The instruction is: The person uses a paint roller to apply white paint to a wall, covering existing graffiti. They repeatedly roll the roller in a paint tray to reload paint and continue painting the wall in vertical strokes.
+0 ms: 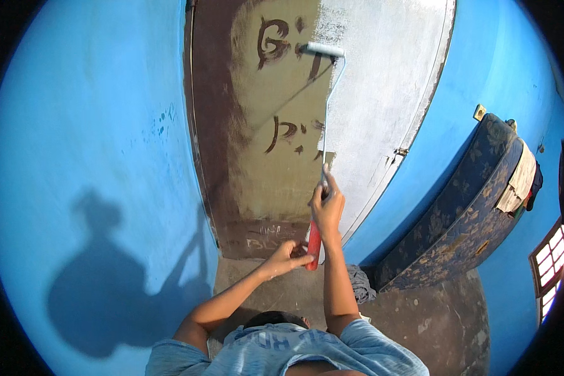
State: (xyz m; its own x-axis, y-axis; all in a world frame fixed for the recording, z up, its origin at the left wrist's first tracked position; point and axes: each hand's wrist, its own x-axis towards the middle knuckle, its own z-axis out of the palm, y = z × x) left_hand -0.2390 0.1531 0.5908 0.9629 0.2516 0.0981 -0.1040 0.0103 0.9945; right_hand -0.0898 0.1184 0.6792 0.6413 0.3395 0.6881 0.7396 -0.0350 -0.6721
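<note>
A paint roller with a red handle [314, 245] and a bent wire frame [327, 113] is raised before a door. My right hand [329, 207] is closed around it where the wire meets the handle, index finger extended along the wire. Fingertips of my left hand [284, 261] touch the handle's lower end, thumb apart from it; whether they grip is unclear. The pale roller sleeve [326, 49] lies at the border between white paint [380, 80] on the door's right and the brown-olive surface [267, 183] on its left. Dark brushed lettering marks the olive part.
Blue walls [98, 94] flank the door. At right a dark floral mattress [446, 230] leans on the wall with cloths [516, 178] over it. Grey crumpled fabric [360, 284] lies on the concrete floor [423, 324]. A socket [479, 112] and a barred window [550, 254] are also at right.
</note>
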